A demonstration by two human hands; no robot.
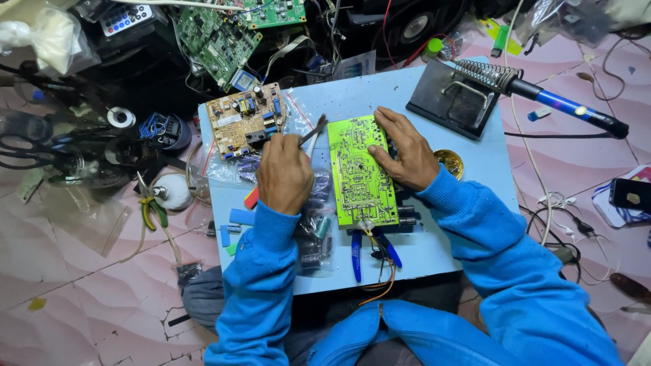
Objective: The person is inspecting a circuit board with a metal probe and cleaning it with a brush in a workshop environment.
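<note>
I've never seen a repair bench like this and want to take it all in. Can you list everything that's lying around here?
Bright green circuit board: one, middle of the pale blue work board.
Tan circuit board: one, upper left of the work board.
Dark green circuit boards: two, in the clutter at the top.
Soldering iron: one, blue handle, resting in the black stand at upper right.
Blue-handled pliers: one, below the green board.
Yellow-handled pliers: one, on the pink floor at left.
Phone: one, black, right edge.
Left hand: holds a small dark tool.
Right hand: flat on the green board.
</note>
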